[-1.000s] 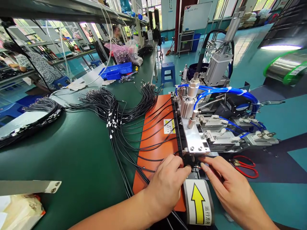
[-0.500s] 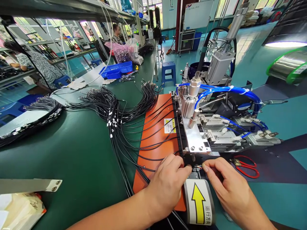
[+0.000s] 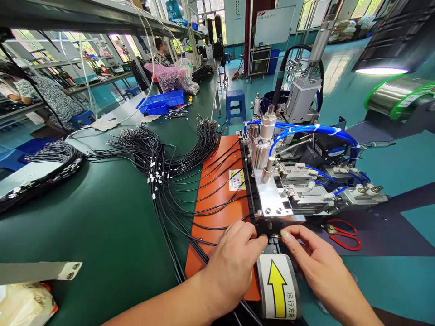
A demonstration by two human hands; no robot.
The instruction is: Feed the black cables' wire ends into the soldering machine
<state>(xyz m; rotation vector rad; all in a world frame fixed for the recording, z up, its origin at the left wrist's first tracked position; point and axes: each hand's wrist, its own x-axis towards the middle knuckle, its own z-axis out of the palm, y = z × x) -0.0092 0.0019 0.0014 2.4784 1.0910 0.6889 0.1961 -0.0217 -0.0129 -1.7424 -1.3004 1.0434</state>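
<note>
Me: Green bench mat (image 3: 102,217), near edge. Left hand (image 3: 234,260) is closed on a black cable (image 3: 207,241) where it leaves the orange pad (image 3: 217,199). Right hand (image 3: 319,267) pinches that cable's end at the slotted track, just above the arrow label (image 3: 278,287).

Colleague: Risk?

Me: Both sets of fingertips sit right under the pneumatic press (image 3: 272,194). If it cycles, I judge a pinch hazard. The end could also seat crooked.

Colleague: Further out?

Me: Red scissors (image 3: 343,235) lie near my right hand and could snag it. Loaded cables fan back to the loose bundle (image 3: 152,154); a tug there might unseat them. Blue tray (image 3: 163,102) is far off, no concern.
</note>
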